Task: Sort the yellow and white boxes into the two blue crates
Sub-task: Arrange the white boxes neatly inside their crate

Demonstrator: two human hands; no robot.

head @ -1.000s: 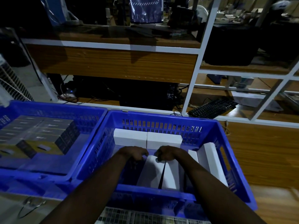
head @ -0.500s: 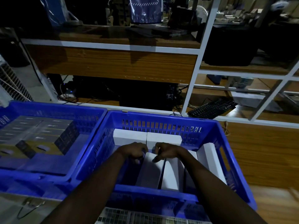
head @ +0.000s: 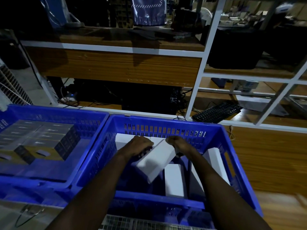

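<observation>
Your left grip (head: 141, 146) and right grip (head: 179, 143) both clasp one white rectangular box (head: 156, 159), tilted between them, inside the blue slotted plastic crate (head: 166, 123). Other white boxes (head: 174, 180) lie beneath your grips.

Dim room — wooden shelving (head: 116, 67), white frame (head: 201, 77).

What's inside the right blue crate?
White boxes. The left hand and right hand hold a tilted box inside the right crate. Far boxes line its back wall, a side box its right wall, a flat box lies below. Anything under the arms and tilted box is hidden.
</observation>
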